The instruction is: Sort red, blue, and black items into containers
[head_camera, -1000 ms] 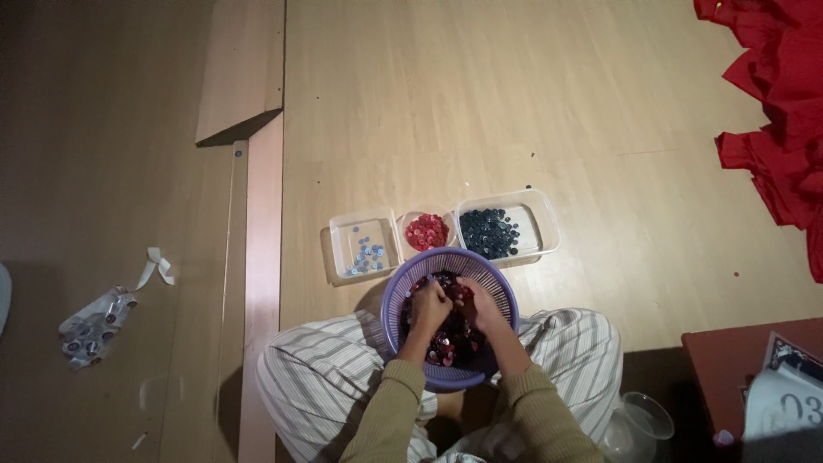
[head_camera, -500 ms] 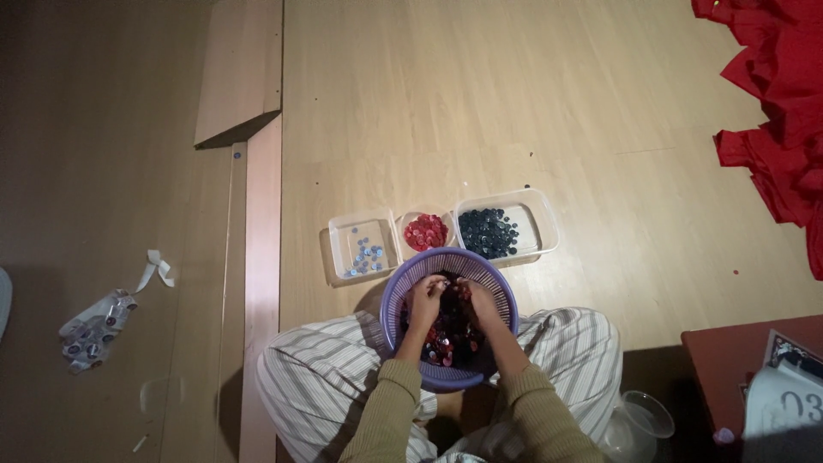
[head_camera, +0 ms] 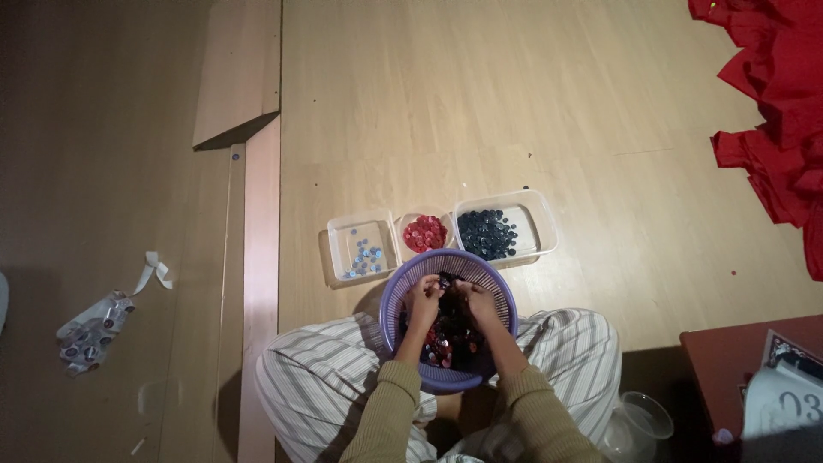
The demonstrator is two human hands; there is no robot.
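Note:
A purple slatted basket (head_camera: 403,291) rests in my lap, filled with small red and dark pieces (head_camera: 446,343). Both hands are inside it, close together near its far rim. My left hand (head_camera: 423,296) and my right hand (head_camera: 477,300) are curled over the pieces, fingers bent down into the pile; what each pinches is too small to make out. Just beyond the basket stand three clear containers: one with pale blue pieces (head_camera: 362,250), one with red pieces (head_camera: 424,232), one with dark blue pieces (head_camera: 501,230).
I sit cross-legged on a wooden floor in striped trousers. A red cloth (head_camera: 771,111) lies at the far right. A crumpled wrapper (head_camera: 86,330) lies at the left. A clear plastic cup (head_camera: 639,420) and a dark red table corner (head_camera: 729,360) are at my right.
Both hands have shifted slightly toward the far rim of the basket and closer together. Nothing else moved.

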